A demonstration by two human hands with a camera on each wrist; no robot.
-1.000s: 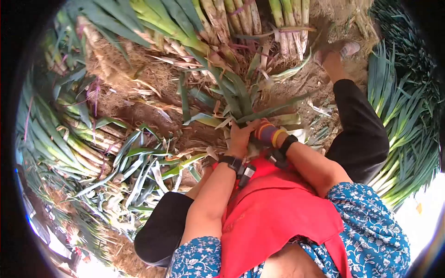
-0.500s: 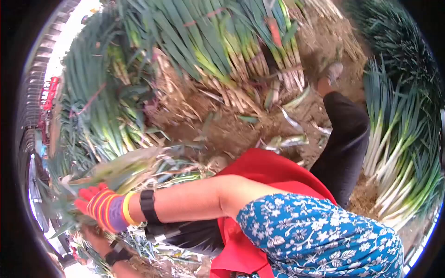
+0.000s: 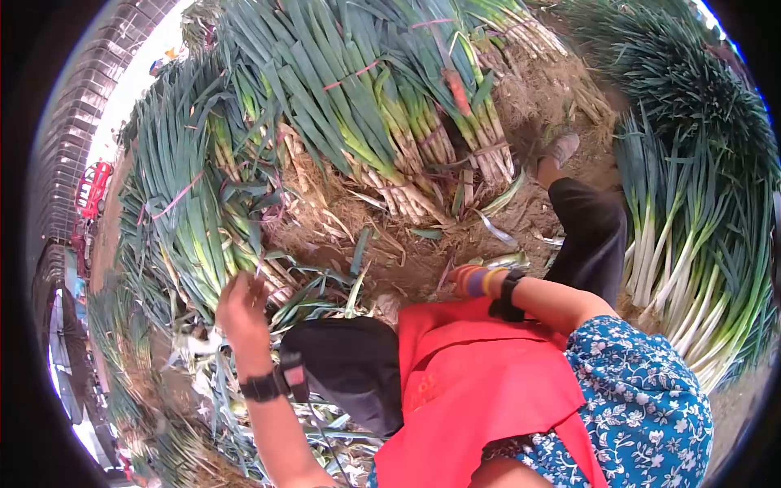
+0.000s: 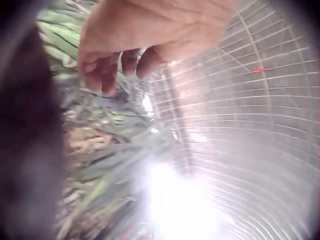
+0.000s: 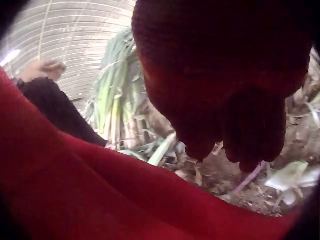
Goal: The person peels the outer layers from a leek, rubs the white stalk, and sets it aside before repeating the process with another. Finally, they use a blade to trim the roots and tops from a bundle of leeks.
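Note:
My bare left hand (image 3: pixel 244 313) is raised at the left, in front of the leek bundles (image 3: pixel 203 236). In the left wrist view its fingers (image 4: pixel 107 75) hang loosely bent with nothing between them. My right hand (image 3: pixel 473 281), in a striped glove with reddish fingers, is low over the soil just beyond the red apron (image 3: pixel 488 366). Dark in the right wrist view, the gloved fingers (image 5: pixel 245 135) point down. A thin purple strip (image 5: pixel 250 177) runs from right at the fingertips; I cannot tell whether they pinch it.
Tied leek bundles (image 3: pixel 325 106) stand ahead, with a red-handled tool (image 3: pixel 457 91) among them. Loose white-stemmed leeks (image 3: pixel 659 236) lie at the right. Leaf trimmings (image 3: pixel 325 415) litter the ground at the left. A dark-trousered knee (image 3: pixel 342 366) is beside the left forearm.
Both hands were together over leek leaves, then swung far left, where leafy material was at the gloved hand. The right hand has come back to the middle; the left is raised and empty.

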